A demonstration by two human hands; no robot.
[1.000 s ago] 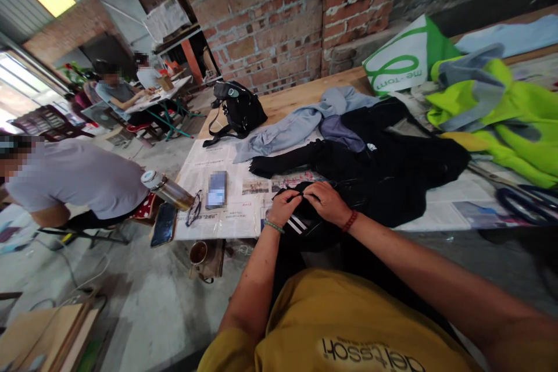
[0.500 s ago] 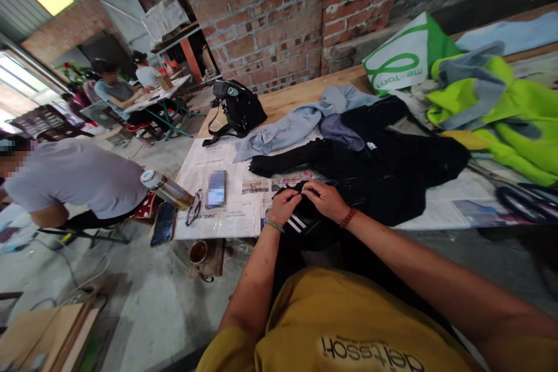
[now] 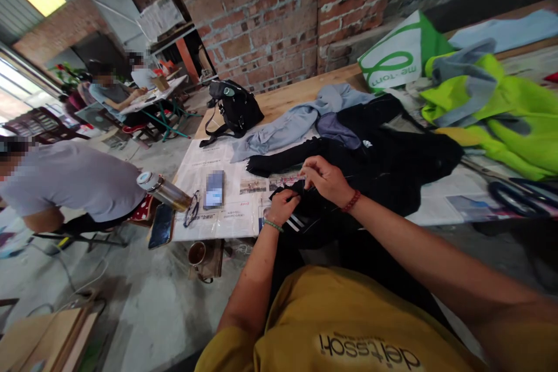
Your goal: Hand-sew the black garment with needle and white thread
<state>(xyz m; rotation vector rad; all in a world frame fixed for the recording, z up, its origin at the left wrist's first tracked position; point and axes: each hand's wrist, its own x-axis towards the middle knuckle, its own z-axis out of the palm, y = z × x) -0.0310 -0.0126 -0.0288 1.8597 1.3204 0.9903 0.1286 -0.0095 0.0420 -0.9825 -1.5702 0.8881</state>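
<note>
A black garment (image 3: 392, 157) with white stripes near my hands lies over the table's front edge. My left hand (image 3: 283, 207) is closed on a bunched part of it, thumb and fingers pinched together. Just above and to the right, my right hand (image 3: 326, 179) is raised off the cloth with thumb and forefinger pinched. Whatever is between those fingertips is too small to make out. A grey garment (image 3: 292, 127) lies behind the black one.
Newspaper covers the table (image 3: 235, 218). Left of my hands are a phone (image 3: 214, 189), eyeglasses (image 3: 192, 209), a flask (image 3: 163, 190) and a second phone (image 3: 161, 226). Scissors (image 3: 514, 197) lie right, near a yellow-green garment (image 3: 514, 110). A black bag (image 3: 238, 107) stands behind. A person (image 3: 78, 180) sits at left.
My right hand has lifted up and away from my left hand, its fingers still pinched. My left hand stays on the black garment. The view has shifted slightly.
</note>
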